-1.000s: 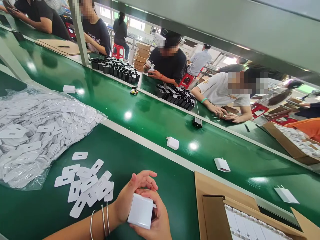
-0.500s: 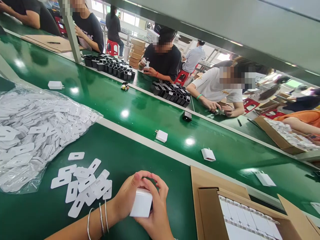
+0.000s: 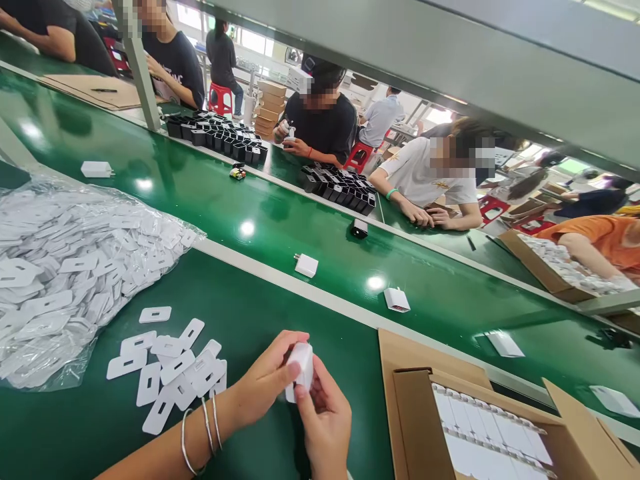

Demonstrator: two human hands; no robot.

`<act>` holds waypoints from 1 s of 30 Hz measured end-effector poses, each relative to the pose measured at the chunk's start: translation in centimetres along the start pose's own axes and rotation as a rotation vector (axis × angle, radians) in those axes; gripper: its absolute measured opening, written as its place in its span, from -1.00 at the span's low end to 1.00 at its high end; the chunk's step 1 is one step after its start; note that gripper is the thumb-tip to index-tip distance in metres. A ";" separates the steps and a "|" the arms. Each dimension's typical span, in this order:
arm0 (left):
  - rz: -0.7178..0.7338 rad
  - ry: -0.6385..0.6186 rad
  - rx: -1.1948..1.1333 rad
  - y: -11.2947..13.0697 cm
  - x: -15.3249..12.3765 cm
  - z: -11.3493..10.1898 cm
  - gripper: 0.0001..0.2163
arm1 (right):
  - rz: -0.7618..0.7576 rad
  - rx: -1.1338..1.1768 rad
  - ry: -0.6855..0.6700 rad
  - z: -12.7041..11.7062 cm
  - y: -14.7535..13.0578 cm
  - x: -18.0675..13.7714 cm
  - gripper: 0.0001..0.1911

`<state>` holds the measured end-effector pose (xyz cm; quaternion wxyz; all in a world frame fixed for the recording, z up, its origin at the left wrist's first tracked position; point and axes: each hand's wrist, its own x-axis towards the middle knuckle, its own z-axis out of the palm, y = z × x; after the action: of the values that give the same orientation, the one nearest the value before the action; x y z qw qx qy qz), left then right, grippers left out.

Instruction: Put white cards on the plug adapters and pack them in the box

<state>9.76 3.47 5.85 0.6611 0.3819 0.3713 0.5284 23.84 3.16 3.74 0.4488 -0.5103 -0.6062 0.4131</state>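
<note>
A white charger housing [image 3: 303,363] is held up between both hands over the green table [image 3: 260,440]. My left hand [image 3: 267,373] is closed around its left side, the thumb pressed on its face. From the right, my right hand [image 3: 327,413] grips it with thumb and fingers. Whether a cover plate sits on the housing I cannot tell. Left of my hands lies a loose pile of white cover plates [image 3: 175,367], each with a rectangular slot.
A clear plastic bag [image 3: 90,280] of such plates lies at left. An open cardboard box [image 3: 417,427] with rows of white chargers stands at right. Beyond runs a green conveyor belt [image 3: 200,207] carrying a white charger [image 3: 306,265] and others. Co-workers sit across it behind black housings [image 3: 215,137].
My hands have turned the housing, so a narrower face now shows, and the fingers have shifted around it. Chargers on the belt have moved to the left.
</note>
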 end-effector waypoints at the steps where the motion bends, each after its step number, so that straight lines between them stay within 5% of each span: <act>1: -0.024 -0.052 -0.028 0.2 0.1 0.0 -0.39 | -0.023 -0.002 0.026 -0.4 -0.1 0.1 -0.59; 7: 0.057 -0.013 -0.004 0.2 -0.1 0.0 -0.43 | -0.231 -0.056 0.002 -1.6 -0.4 0.7 -0.65; 12: 0.045 0.059 0.018 0.0 -0.1 0.0 -0.53 | -0.147 0.011 -0.163 -1.5 -0.6 1.0 -0.60; 21: 0.118 -0.111 0.132 1.5 -0.3 -1.4 -0.34 | -0.359 -0.216 -0.098 -1.4 -2.1 0.4 -0.53; 26: 0.142 -0.038 0.070 0.7 -0.2 -1.2 -0.42 | -0.248 -0.126 -0.224 -1.5 -1.9 0.6 -0.52; 30: 0.131 -0.014 0.000 0.4 0.0 -1.1 -0.47 | -0.203 -0.100 -0.199 -1.6 -1.7 0.7 -0.55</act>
<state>8.66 3.61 5.72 0.6279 0.4090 0.3408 0.5677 24.89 3.68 5.87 0.3998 -0.4246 -0.7161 0.3835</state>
